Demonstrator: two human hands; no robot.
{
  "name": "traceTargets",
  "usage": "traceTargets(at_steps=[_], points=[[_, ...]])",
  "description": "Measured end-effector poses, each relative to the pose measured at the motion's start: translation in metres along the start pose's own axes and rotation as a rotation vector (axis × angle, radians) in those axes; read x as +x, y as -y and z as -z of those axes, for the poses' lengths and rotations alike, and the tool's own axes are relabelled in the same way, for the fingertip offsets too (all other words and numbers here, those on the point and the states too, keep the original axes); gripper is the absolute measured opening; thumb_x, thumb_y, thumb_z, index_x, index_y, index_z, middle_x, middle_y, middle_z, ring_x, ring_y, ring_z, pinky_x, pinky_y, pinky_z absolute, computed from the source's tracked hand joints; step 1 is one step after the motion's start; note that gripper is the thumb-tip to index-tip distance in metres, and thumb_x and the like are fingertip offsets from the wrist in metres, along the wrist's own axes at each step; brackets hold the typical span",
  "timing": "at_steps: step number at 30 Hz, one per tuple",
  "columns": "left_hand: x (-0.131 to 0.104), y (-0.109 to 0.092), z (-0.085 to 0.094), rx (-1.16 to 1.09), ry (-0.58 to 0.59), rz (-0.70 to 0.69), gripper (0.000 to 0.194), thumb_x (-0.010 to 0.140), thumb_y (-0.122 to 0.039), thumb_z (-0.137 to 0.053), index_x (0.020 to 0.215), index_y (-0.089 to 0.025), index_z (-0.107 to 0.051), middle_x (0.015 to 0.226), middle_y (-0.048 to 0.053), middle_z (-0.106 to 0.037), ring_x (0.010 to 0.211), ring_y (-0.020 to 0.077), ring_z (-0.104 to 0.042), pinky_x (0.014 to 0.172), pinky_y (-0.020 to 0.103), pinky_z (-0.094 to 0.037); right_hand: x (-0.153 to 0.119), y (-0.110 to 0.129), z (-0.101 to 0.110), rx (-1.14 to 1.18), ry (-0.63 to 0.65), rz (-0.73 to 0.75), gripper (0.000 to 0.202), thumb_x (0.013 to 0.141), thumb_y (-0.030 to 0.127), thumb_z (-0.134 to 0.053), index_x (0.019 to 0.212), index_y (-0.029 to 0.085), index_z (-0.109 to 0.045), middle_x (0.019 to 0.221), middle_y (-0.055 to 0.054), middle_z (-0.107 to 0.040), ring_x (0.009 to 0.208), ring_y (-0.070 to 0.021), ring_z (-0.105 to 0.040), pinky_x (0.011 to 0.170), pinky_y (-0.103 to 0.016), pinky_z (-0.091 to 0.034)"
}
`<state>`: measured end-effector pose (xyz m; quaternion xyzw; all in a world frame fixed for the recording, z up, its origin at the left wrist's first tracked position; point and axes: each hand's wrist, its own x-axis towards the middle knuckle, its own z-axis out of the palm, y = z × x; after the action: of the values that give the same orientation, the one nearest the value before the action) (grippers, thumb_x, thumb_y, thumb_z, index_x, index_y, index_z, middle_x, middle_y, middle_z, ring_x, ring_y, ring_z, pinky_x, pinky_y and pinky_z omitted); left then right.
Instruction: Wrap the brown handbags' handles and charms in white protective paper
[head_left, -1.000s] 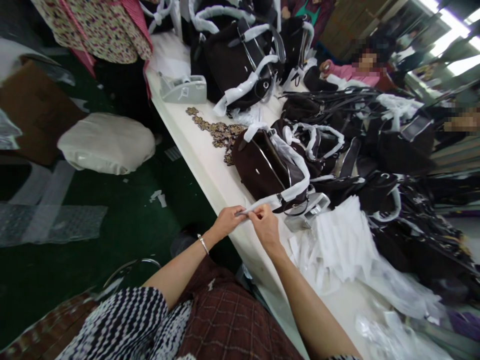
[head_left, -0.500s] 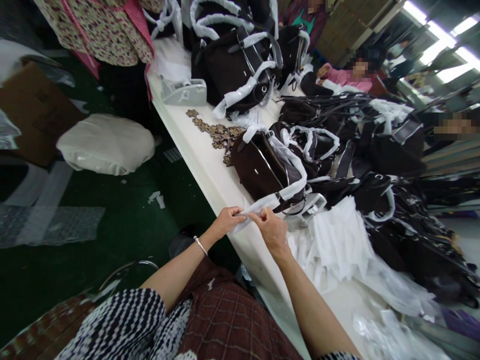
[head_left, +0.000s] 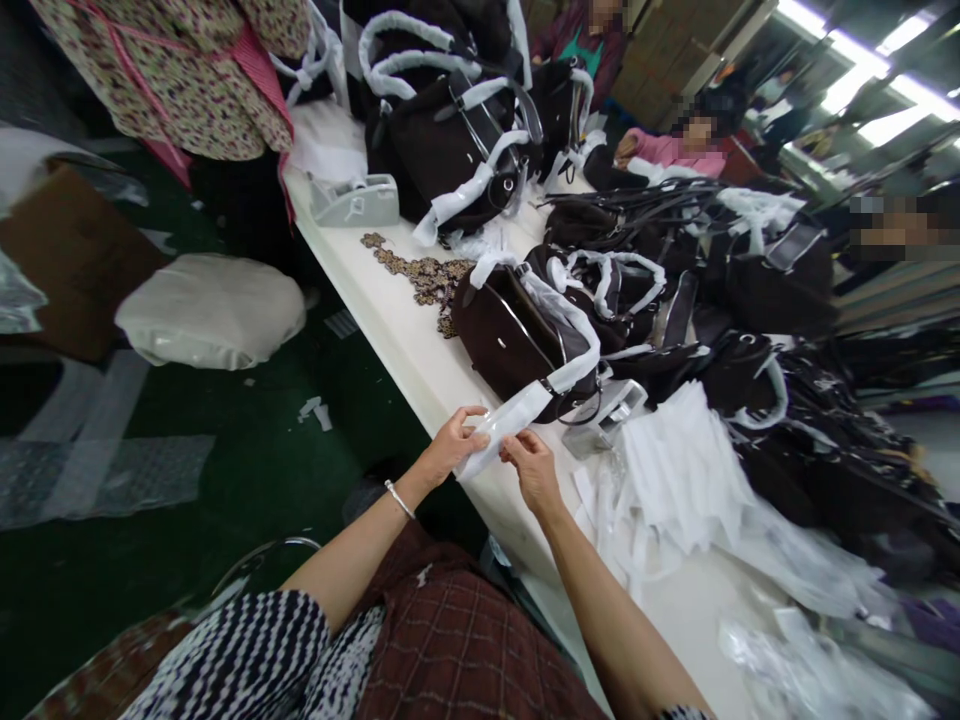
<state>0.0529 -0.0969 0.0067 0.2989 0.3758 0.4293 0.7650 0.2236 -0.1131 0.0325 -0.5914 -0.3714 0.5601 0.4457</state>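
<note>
A dark brown handbag (head_left: 491, 350) stands open-topped on the table, its handle bound in white wrapping. The loose end of that white wrapping (head_left: 521, 408) stretches from the strap buckle toward me, over the table edge. My left hand (head_left: 452, 446) is closed on this end, thumb on top and fingers around the far side. At its near edge, my right hand (head_left: 534, 468) is closed in a pinch, thumb and forefinger together at the wrapping. Just right of the bag sits a grey tape dispenser (head_left: 604, 418).
White wrapping sheets (head_left: 679, 465) lie piled at the right, with clear plastic (head_left: 810, 665) nearer me. Flower-shaped trims (head_left: 420, 275) lie left of the bag. Another dispenser (head_left: 356, 203) and more black bags (head_left: 435, 150) stand farther back. A co-worker in a floral top (head_left: 180, 80) stands at far left.
The wrapping end now looks broader and flatter between my hands. My right hand has drawn slightly down, its thumb off the left thumb. The view has shifted a little.
</note>
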Motion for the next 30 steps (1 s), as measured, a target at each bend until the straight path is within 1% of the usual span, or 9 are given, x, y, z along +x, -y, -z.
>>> traceTargets(at_steps=[2,4,8,12,17,21,26,28,30], points=[[-0.003,-0.003,-0.002,0.045,-0.002,-0.060,0.083,0.075,-0.041,-0.077,0.143,-0.020,-0.035,0.080,0.001,-0.067,0.064,0.0139,-0.062,0.058,0.022,-0.044,0.006,0.000,-0.004,0.088,0.009,-0.006,0.026,0.071,0.040,-0.080,0.073,0.018,-0.067,0.065,0.001,-0.060,0.063,-0.0130,-0.054,0.065,-0.030,-0.044],[-0.005,-0.005,-0.002,0.098,-0.018,-0.112,0.084,0.078,-0.040,-0.074,0.148,-0.021,-0.030,0.076,-0.002,-0.064,0.061,0.0120,-0.059,0.056,0.021,-0.041,0.008,-0.001,-0.001,0.167,0.081,-0.058,0.026,0.070,0.041,-0.081,0.073,0.018,-0.069,0.066,0.000,-0.061,0.065,-0.0137,-0.054,0.067,-0.031,-0.045],[-0.005,-0.006,-0.003,0.145,-0.063,-0.125,0.093,0.078,-0.039,-0.075,0.152,-0.019,-0.022,0.075,-0.003,-0.062,0.059,0.0111,-0.056,0.057,0.021,-0.040,0.006,0.000,0.006,0.239,0.245,-0.107,0.035,0.073,0.044,-0.079,0.099,0.022,-0.071,0.094,-0.004,-0.070,0.085,-0.0185,-0.062,0.084,-0.036,-0.048],[-0.002,0.001,-0.003,0.075,0.013,-0.054,0.107,0.074,-0.043,-0.079,0.154,-0.016,-0.013,0.082,0.002,-0.067,0.065,0.0133,-0.060,0.061,0.022,-0.043,0.009,0.010,0.000,0.255,0.389,-0.108,0.060,0.068,0.054,-0.080,0.120,0.029,-0.063,0.127,-0.007,-0.064,0.117,-0.0259,-0.056,0.100,-0.042,-0.043],[0.001,0.003,0.000,-0.047,0.062,0.013,0.121,0.070,-0.044,-0.082,0.156,-0.019,-0.002,0.090,0.005,-0.070,0.073,0.0159,-0.065,0.069,0.026,-0.048,0.025,0.025,-0.010,0.247,0.554,-0.205,0.078,0.054,0.059,-0.084,0.123,0.028,-0.062,0.132,-0.009,-0.061,0.124,-0.0298,-0.053,0.103,-0.045,-0.042],[0.000,0.001,0.001,-0.050,0.061,0.034,0.122,0.069,-0.043,-0.083,0.157,-0.018,-0.003,0.094,0.007,-0.070,0.075,0.0167,-0.066,0.070,0.027,-0.049,0.032,0.024,-0.010,0.212,0.568,-0.250,0.069,0.055,0.056,-0.085,0.114,0.026,-0.066,0.123,-0.009,-0.066,0.117,-0.0306,-0.058,0.100,-0.045,-0.044],[-0.004,-0.001,-0.005,0.102,0.016,-0.106,0.109,0.077,-0.041,-0.076,0.157,-0.019,-0.005,0.088,0.003,-0.070,0.070,0.0141,-0.063,0.067,0.024,-0.046,0.029,0.010,-0.005,0.263,0.463,-0.250,0.051,0.062,0.051,-0.082,0.102,0.022,-0.070,0.115,-0.010,-0.070,0.109,-0.0299,-0.062,0.096,-0.046,-0.046],[-0.004,-0.001,-0.006,0.210,-0.014,-0.149,0.092,0.080,-0.041,-0.072,0.154,-0.016,-0.023,0.087,0.003,-0.070,0.071,0.0146,-0.062,0.068,0.025,-0.046,0.025,0.005,0.001,0.270,0.387,-0.252,0.046,0.063,0.049,-0.083,0.098,0.022,-0.070,0.109,-0.008,-0.072,0.106,-0.0284,-0.063,0.097,-0.046,-0.046],[-0.004,-0.001,-0.005,0.305,-0.038,-0.182,0.069,0.082,-0.039,-0.069,0.141,-0.013,-0.046,0.097,0.006,-0.070,0.082,0.0171,-0.064,0.075,0.026,-0.047,0.021,0.001,0.009,0.290,0.332,-0.252,0.041,0.065,0.045,-0.083,0.097,0.023,-0.070,0.106,-0.005,-0.073,0.104,-0.0251,-0.064,0.099,-0.045,-0.046]])
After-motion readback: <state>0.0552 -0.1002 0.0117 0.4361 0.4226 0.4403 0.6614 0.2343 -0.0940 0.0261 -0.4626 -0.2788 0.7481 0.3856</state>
